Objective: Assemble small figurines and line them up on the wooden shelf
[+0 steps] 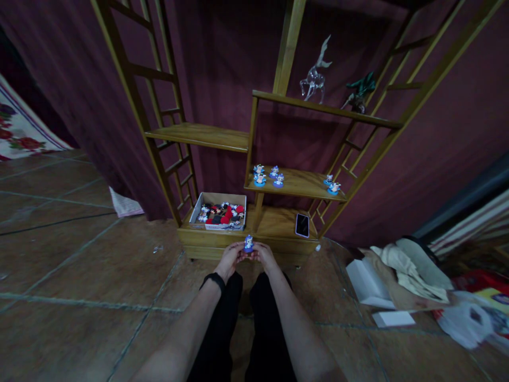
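A small purple-and-white figurine [248,244] is held upright between my two hands, in front of the shelf's low base. My left hand [230,258] grips it from the left, and my right hand [263,253] from the right, with the fingers of both closed at its base. Straight ahead, an open cardboard box [226,227] full of red, black and white figurines rests on the bottom board. On the middle shelf [304,183], several blue or purple figurines stand at the left end, among them a purple figurine [279,181]. Two more, including a blue figurine [334,188], stand at the right end.
A phone [302,225] lies on the bottom board, right of the box. Higher up are a clear glass horse [315,79] and a dark green ornament [361,91]. White boxes [368,284] and a plastic bag [465,321] lie on the floor to the right.
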Demonstrator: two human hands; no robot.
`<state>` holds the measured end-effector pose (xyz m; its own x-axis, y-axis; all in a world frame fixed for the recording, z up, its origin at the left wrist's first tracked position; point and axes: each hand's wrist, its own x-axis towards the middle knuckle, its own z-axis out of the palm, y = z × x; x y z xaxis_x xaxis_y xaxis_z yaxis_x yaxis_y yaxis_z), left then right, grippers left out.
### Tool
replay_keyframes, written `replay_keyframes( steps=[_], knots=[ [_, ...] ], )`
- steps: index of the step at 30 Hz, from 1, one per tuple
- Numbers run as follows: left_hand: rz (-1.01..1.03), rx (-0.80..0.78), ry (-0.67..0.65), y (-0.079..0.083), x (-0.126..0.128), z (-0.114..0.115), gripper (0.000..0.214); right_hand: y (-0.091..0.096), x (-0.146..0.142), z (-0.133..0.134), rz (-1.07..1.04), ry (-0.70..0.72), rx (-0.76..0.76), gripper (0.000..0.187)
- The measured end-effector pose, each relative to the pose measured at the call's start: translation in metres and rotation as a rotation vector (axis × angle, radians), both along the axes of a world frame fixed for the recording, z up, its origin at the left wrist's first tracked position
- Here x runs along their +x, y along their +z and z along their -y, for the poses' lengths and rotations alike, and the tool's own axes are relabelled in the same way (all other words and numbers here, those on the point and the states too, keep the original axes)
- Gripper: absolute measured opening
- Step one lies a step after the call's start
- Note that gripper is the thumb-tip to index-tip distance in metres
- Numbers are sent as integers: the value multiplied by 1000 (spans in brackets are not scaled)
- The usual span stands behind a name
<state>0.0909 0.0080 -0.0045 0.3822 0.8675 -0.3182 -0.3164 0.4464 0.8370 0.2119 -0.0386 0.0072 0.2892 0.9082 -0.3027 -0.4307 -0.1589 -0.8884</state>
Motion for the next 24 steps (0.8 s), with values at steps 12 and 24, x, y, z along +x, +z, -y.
replay_keyframes(
  steps=[12, 24],
  knots=[
    [82, 14, 24, 5, -1, 3, 20, 3, 1, 4, -103, 56, 71, 34],
    [93, 44, -33, 12, 2, 8, 36, 3, 2, 7, -51, 36, 116, 42]
  ],
)
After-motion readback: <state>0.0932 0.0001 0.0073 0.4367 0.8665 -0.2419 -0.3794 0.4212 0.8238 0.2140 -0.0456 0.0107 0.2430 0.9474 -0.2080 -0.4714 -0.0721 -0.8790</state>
